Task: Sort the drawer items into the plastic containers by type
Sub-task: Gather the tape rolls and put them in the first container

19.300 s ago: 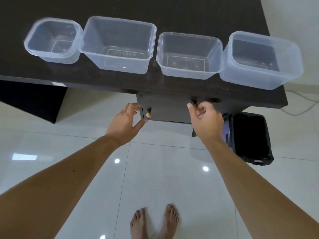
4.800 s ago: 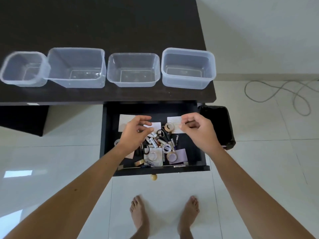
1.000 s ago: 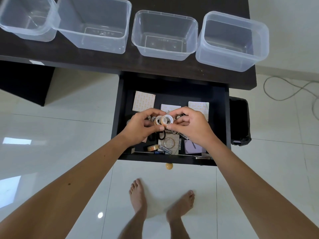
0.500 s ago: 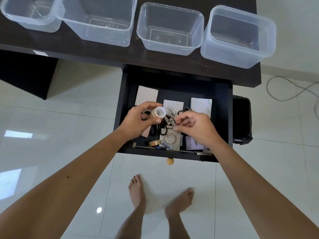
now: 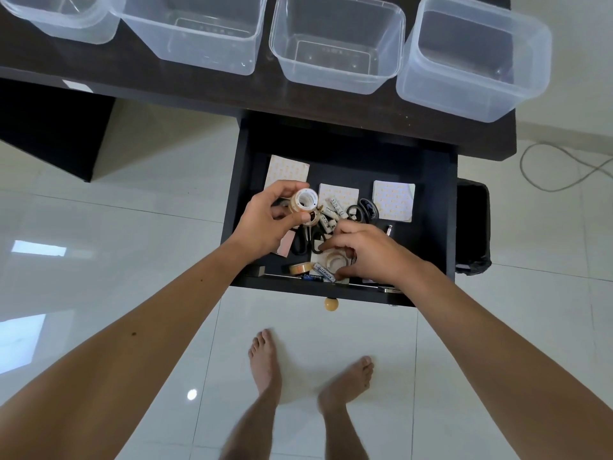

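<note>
The black drawer is pulled out under the dark desk. My left hand holds a small stack of tape rolls above the drawer's left side. My right hand reaches down at the drawer's front, fingers curled around a clear tape roll that lies on the bottom. Batteries, black scissors, another tan tape roll and patterned paper pads lie in the drawer. Several clear plastic containers stand in a row on the desk.
A black bin stands on the floor right of the drawer. A grey cable loops on the white tiles at right. My bare feet are below the drawer's wooden knob.
My right hand has left the rolls in my left hand and dropped toward the drawer's front onto the clear tape roll. My left hand still holds the stacked rolls.
</note>
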A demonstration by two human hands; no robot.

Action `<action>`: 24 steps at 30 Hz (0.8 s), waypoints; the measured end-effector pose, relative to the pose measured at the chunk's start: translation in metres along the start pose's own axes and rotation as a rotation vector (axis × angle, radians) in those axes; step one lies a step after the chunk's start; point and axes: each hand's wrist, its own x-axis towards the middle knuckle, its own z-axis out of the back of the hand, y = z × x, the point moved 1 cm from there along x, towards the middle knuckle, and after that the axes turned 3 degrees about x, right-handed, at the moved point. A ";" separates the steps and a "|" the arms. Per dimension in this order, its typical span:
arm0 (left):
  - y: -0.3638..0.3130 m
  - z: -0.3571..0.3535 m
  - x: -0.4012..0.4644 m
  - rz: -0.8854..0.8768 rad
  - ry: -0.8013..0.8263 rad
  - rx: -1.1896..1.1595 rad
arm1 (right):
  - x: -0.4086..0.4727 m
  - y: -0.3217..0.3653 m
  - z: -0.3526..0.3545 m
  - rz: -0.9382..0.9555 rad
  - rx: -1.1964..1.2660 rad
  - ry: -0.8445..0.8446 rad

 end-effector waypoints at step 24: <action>-0.019 0.037 -0.033 0.058 -0.025 -0.206 | 0.055 0.034 0.007 -0.017 -0.031 -0.225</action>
